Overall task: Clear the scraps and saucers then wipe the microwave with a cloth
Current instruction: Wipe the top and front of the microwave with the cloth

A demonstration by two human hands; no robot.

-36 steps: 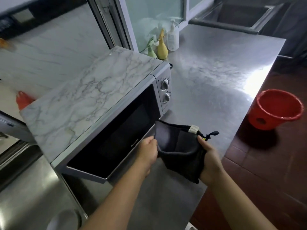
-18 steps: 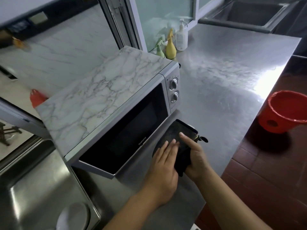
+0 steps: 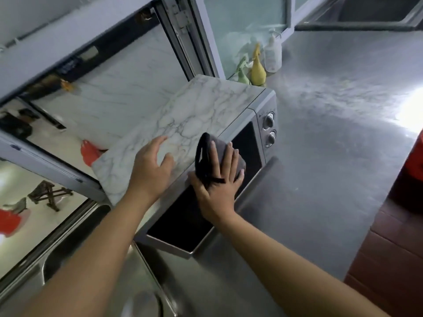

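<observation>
The microwave (image 3: 206,110) stands on the steel counter, with a marble-patterned top, a dark glass door and two knobs at its right. My right hand (image 3: 217,184) presses a folded dark grey cloth (image 3: 206,154) against the upper front edge of the microwave door, fingers spread flat over it. My left hand (image 3: 152,165) rests on the marble top near its front edge, fingers spread and slightly bent, holding nothing.
The steel counter (image 3: 332,156) stretches to the right of the microwave. Spray and soap bottles (image 3: 258,69) stand behind the microwave by the window. A sink (image 3: 80,271) lies at the lower left. A red bucket (image 3: 420,152) shows at the right edge.
Both hands rose from the counter in front of the microwave. The right hand carried the folded cloth up onto the door's top edge; the left hand left the cloth and moved onto the marble top.
</observation>
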